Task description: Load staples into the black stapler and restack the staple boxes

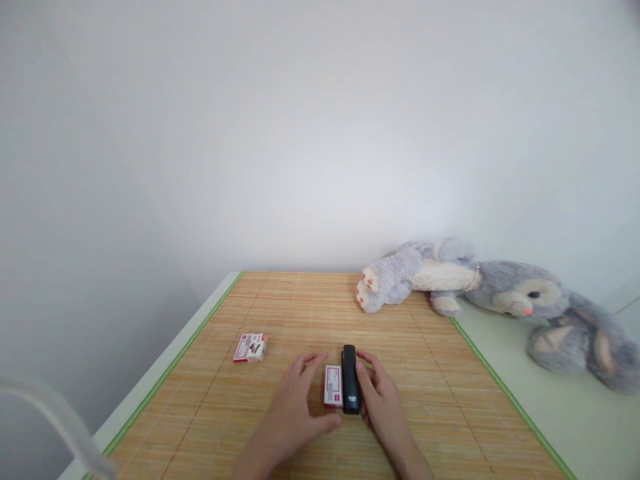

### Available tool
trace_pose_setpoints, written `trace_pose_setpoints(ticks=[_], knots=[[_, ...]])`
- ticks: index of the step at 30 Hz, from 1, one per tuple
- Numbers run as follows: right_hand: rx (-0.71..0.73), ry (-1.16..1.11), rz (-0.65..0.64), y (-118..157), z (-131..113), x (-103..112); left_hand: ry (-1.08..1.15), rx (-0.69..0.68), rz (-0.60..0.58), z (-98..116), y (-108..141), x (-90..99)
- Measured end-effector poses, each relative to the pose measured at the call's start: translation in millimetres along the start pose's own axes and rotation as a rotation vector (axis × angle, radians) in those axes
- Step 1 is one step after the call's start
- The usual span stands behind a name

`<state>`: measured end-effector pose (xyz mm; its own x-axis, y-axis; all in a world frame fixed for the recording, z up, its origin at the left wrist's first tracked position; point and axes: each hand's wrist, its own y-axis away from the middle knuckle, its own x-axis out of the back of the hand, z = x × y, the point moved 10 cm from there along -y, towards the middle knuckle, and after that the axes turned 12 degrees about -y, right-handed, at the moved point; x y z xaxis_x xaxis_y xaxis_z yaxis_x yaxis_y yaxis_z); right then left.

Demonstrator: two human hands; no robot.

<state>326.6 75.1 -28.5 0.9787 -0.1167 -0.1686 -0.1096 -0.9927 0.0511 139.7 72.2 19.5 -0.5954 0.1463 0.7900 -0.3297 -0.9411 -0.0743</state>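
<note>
A black stapler point(351, 380) lies lengthwise on the bamboo mat, its long side beside a small white-and-red box point(333, 385). To the left of that box is my left hand point(295, 403), its thumb and fingers spread around the near and far corners with a gap to the box. My right hand point(379, 397) rests along the stapler's right side. Its thumb appears to touch the stapler's edge, while the index finger reaches toward the far end. The other right fingers are partly hidden, and nothing is visibly gripped.
Another small white-and-red box point(251, 347) with a dark picture lies farther left on the bamboo mat point(300, 307). A grey plush rabbit point(450, 277) stretches across the back right, over the mat and white table point(575, 413). A blurred pale curved object point(55, 413) stands at lower left.
</note>
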Motion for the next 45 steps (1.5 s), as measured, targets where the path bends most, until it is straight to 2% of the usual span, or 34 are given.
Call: trace_pose_setpoints(ticks=[3, 6, 9, 10, 12, 14, 16, 17, 19, 21, 23, 25, 27, 29, 33, 36, 38, 45], knots=[[-0.001, -0.005, 0.001, 1, -1, 0, -0.025, -0.112, -0.065, 12, -10, -3.8], [-0.002, 0.004, -0.008, 2, -2, 0, -0.026, -0.155, -0.084, 25, -18, -10.5], [0.011, 0.008, -0.013, 1, -3, 0, -0.002, -0.154, -0.05, 23, -16, -1.9], [0.014, 0.007, -0.013, 1, -2, 0, -0.001, -0.144, -0.004, 15, -14, 9.0], [0.016, 0.001, -0.011, 0, -1, 0, -0.034, -0.109, 0.155, -12, -11, 43.8], [0.009, -0.014, -0.01, 0, 0, 0, -0.118, -0.062, 0.365, -51, -7, 86.9], [0.0, -0.022, -0.008, 0, 1, 0, -0.2, -0.013, 0.445, -93, -5, 114.4], [-0.005, -0.021, -0.008, 0, 1, 0, -0.241, 0.013, 0.438, -113, -6, 121.0], [-0.007, -0.017, -0.007, 0, 1, 0, -0.332, 0.083, 0.355, -151, -8, 122.4], [-0.005, -0.012, -0.009, 0, 0, 0, -0.397, 0.119, 0.284, -177, -4, 119.2], [-0.002, -0.01, -0.013, 0, -1, 0, -0.418, 0.129, 0.269, -192, 7, 119.8], [-0.005, -0.009, -0.016, 0, 0, -1, -0.399, 0.147, 0.314, -193, 22, 125.5], [-0.015, -0.014, -0.01, -1, 1, -1, -0.342, 0.161, 0.38, -178, 36, 129.1], [-0.024, -0.02, -0.007, -2, 3, -1, -0.254, 0.126, 0.4, -142, 43, 119.8], [-0.006, -0.013, -0.002, -1, 2, -1, -0.087, -0.083, 0.199, -40, 27, 58.7], [0.002, -0.003, -0.004, 1, 0, -1, 0.004, -0.162, 0.069, 8, 8, 22.4], [0.002, -0.019, -0.012, 1, 0, -1, 0.022, -0.196, 0.036, 22, -2, 14.0], [0.018, -0.046, -0.027, -1, 0, -1, 0.09, -0.234, -0.038, 44, -11, 9.3]])
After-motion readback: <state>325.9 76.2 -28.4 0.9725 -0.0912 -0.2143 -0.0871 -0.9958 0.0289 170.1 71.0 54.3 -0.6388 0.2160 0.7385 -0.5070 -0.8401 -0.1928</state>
